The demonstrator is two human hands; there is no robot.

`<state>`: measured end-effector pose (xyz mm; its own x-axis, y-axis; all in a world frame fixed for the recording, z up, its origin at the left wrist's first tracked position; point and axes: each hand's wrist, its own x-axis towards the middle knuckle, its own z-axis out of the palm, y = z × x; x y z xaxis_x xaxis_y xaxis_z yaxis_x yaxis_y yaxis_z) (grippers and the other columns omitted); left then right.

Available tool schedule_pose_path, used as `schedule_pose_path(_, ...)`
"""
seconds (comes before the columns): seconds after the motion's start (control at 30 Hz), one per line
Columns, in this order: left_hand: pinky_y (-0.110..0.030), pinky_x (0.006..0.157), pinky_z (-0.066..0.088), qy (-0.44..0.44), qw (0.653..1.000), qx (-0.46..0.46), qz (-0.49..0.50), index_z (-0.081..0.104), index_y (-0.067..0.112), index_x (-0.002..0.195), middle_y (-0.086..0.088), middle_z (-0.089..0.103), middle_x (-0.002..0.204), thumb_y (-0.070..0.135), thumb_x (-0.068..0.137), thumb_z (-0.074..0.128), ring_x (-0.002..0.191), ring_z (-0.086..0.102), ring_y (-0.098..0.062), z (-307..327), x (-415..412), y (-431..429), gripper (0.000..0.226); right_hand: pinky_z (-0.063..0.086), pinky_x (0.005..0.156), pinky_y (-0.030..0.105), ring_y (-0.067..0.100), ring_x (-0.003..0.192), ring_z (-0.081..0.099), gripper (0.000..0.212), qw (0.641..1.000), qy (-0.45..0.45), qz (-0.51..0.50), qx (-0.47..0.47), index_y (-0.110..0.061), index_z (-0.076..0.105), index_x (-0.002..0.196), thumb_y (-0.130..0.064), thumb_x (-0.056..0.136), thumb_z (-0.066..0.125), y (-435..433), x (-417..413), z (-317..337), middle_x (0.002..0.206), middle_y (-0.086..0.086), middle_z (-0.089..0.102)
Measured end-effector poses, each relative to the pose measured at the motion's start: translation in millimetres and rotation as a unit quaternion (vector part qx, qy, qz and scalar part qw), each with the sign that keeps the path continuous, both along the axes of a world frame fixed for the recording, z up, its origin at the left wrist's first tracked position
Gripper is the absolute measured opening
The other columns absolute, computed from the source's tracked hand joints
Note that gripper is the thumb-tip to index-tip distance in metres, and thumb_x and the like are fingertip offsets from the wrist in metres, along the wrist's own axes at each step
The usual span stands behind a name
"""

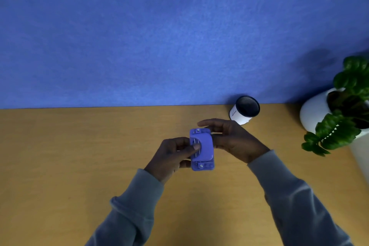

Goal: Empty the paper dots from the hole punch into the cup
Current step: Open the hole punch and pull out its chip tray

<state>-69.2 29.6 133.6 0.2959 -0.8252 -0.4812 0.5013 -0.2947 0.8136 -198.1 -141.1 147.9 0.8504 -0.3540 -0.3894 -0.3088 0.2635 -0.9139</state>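
I hold the punch (202, 149) above the desk (79, 156), left hand (173, 158) and right hand (231, 138) both gripping it. The cup (244, 110) stands apart, beyond my right hand.

Looking dim and cool overall, soft even light, no hard glare anywhere. Brightening toward the middle of the blue wall (159, 36), darkening at the corners. Casting a blurry dark shadow on the wall above the plant (347, 94). Bending the table (60, 156) edge slightly, wide-angle stretching at the sides. Smearing fine detail throughout; hole punch (201, 149) soft, both hands underexposed, sleeves (299, 195) blurring toward the bottom edge.
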Motion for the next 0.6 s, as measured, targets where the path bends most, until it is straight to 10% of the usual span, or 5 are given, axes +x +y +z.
schedule_pose_path(0.6,-0.052,0.089,0.059,-0.010,1.000,-0.012,0.013,0.074,0.004,0.109,-0.012,0.076,0.099,0.027,0.086,0.073,0.096,0.072,-0.028,-5,-10,11,0.033,0.054,0.082,0.038,0.028,0.092,0.066,0.028,0.977,0.075,-0.154,0.124,0.001,0.076,0.104,-0.023,0.093,0.069,22,-3,1,0.102,0.020,0.072)
